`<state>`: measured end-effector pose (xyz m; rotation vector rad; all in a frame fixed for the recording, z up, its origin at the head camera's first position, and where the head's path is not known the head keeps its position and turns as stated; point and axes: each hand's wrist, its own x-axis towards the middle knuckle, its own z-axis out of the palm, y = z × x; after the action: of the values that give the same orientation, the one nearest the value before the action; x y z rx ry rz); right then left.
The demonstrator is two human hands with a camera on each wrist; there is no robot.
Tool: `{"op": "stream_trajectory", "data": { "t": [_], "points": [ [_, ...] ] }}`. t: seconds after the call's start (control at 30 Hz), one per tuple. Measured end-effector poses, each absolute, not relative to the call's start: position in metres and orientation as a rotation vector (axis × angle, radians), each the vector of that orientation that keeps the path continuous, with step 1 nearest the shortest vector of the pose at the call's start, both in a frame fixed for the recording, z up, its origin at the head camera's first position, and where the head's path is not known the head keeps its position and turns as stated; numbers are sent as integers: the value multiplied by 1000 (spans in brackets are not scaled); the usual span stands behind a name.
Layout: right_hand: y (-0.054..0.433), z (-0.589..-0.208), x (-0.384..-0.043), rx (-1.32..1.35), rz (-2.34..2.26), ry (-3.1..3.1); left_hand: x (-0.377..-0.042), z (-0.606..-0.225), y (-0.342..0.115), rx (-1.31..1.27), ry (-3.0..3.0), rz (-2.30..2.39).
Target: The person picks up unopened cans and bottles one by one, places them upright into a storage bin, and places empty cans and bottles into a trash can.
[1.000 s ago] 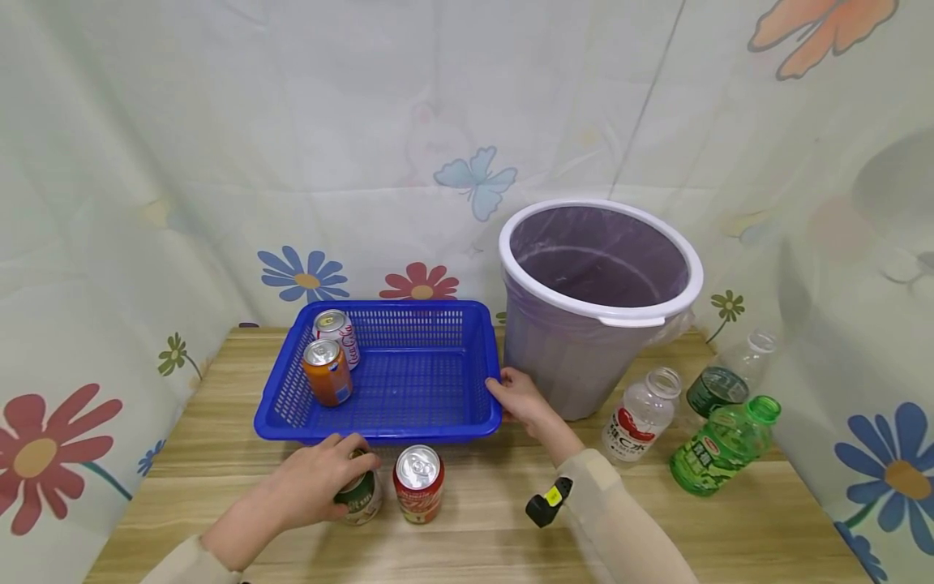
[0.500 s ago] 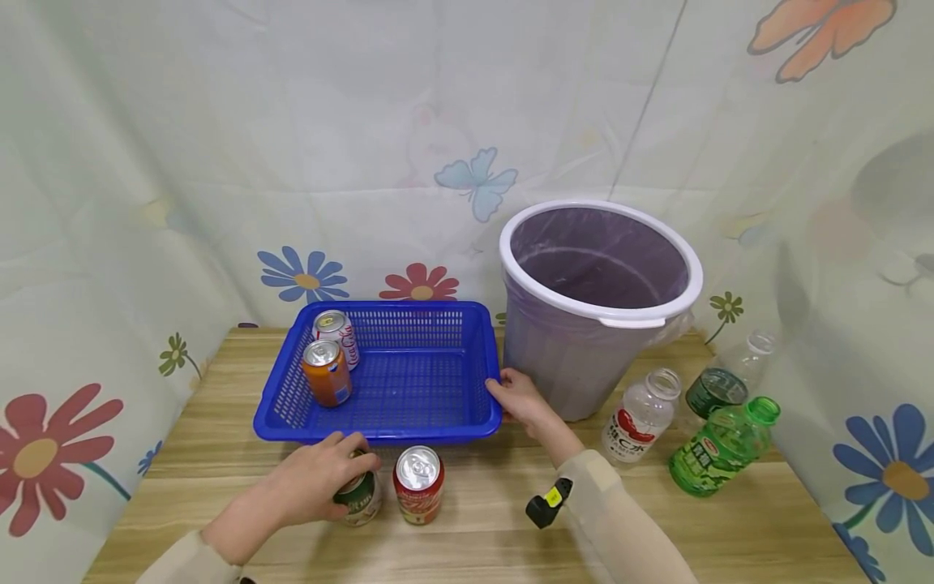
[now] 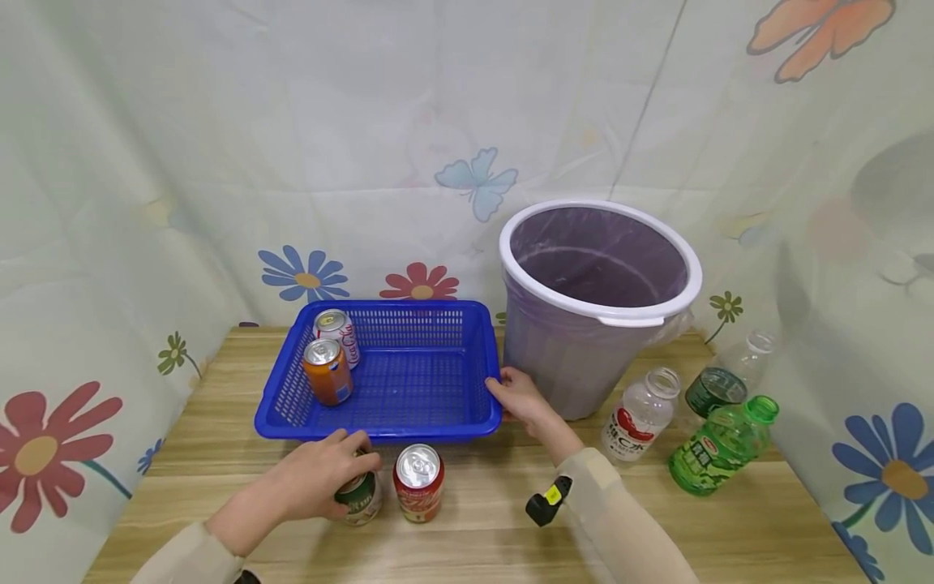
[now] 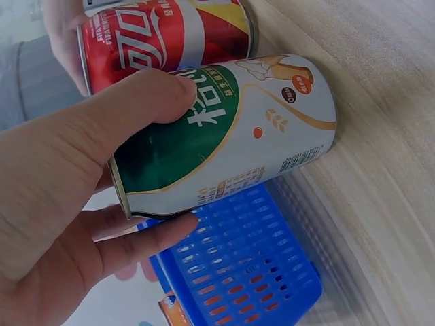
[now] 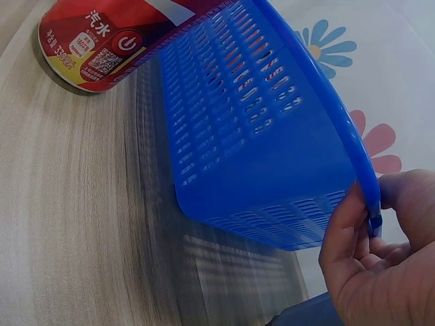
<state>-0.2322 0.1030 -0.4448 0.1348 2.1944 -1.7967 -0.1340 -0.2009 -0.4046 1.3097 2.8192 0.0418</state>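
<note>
My left hand [image 3: 310, 483] holds a green and white drink can [image 4: 265, 136] that stands upright on the table; in the left wrist view the thumb lies along one side and fingers along the other. Close to its right stands a red cola can [image 3: 419, 487], which no hand touches. Behind both cans sits a blue perforated plastic basket [image 3: 412, 389]. An orange can [image 3: 327, 377] and a white and red Coca-Cola can [image 3: 343, 332] stand at its left end. At the basket's right side, my right hand [image 3: 521, 399] pinches the rim between thumb and fingers.
A grey lined trash bin [image 3: 565, 365] with a white rim stands right of the basket. Further right are a clear bottle with a red and white label [image 3: 633, 426], a green bottle [image 3: 711, 458] and a clear bottle with a dark label [image 3: 718, 391]. A flowered curtain [image 3: 365, 186] hangs behind.
</note>
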Motion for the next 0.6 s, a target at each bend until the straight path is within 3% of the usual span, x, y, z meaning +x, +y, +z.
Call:
{"op": "stream_trajectory", "data": {
  "t": [0.6],
  "points": [
    [102, -446, -232, 141, -1817, 2200, -135, -398, -198, 1337, 2796, -23]
  ]
}}
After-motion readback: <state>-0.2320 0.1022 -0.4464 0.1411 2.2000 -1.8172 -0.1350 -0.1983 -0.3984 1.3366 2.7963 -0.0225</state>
